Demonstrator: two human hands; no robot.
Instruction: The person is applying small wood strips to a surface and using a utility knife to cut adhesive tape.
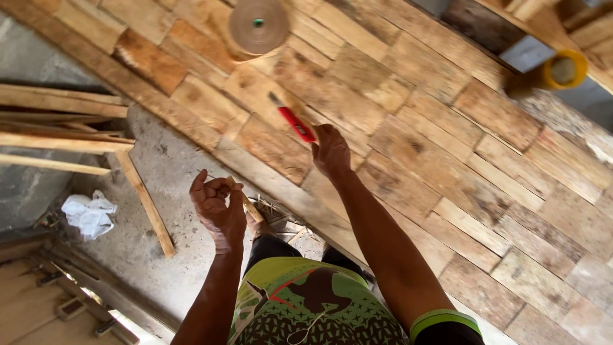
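My right hand (pixel 332 152) reaches out over a patchwork panel of wooden slats (pixel 447 128) and grips a red utility knife (pixel 292 119), its blade end pointing up-left across the wood. My left hand (pixel 217 206) is raised below the panel's lower edge, fingers curled around a small thin piece of wood (pixel 249 206); what exactly it pinches is hard to make out. My green patterned shirt (pixel 306 306) fills the bottom of the view.
A roll of brown tape (pixel 257 27) lies on the panel at the top. A yellow roll (pixel 564 69) sits at the top right. Loose wooden strips (pixel 64 128) are stacked at the left above a concrete floor, with a crumpled white rag (pixel 89 213) nearby.
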